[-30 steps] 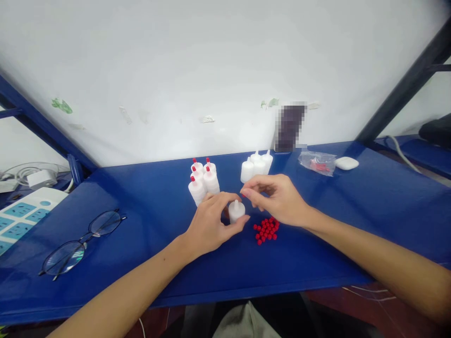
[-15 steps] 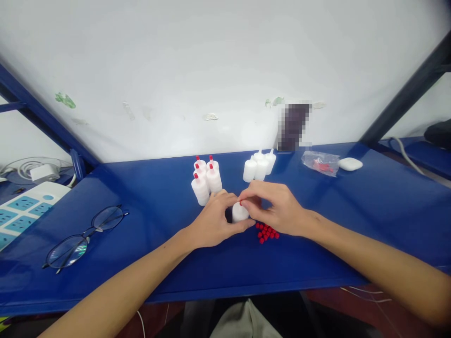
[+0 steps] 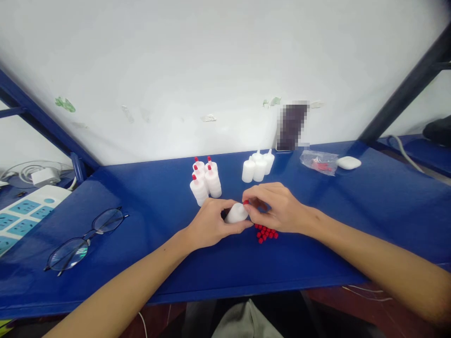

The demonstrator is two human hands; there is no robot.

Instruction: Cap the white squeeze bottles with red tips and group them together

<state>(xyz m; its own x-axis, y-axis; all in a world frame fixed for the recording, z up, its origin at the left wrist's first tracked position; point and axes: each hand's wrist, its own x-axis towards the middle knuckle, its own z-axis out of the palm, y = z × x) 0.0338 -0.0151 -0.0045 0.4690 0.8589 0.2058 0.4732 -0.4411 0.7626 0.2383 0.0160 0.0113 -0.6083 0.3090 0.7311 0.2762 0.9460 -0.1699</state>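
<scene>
My left hand [image 3: 211, 224] is wrapped round a small white bottle [image 3: 235, 214], tilted with its tip to the right. My right hand [image 3: 276, 209] pinches a small red cap [image 3: 245, 202] at that tip. A pile of loose red caps [image 3: 266, 233] lies on the blue table [image 3: 148, 197] just under my right hand. Behind my left hand stand several white bottles with red caps [image 3: 205, 182]. Three white bottles without caps [image 3: 257, 166] stand further back to the right.
A pair of glasses [image 3: 82, 240] lies at the left. A white power strip [image 3: 21, 218] and charger with cables sit at the far left. A clear bag with red bits [image 3: 317, 163] and a white case [image 3: 348, 163] lie at the back right.
My right hand came down onto the bottle's tip with a red cap. My left hand tipped the bottle from upright to leaning right.
</scene>
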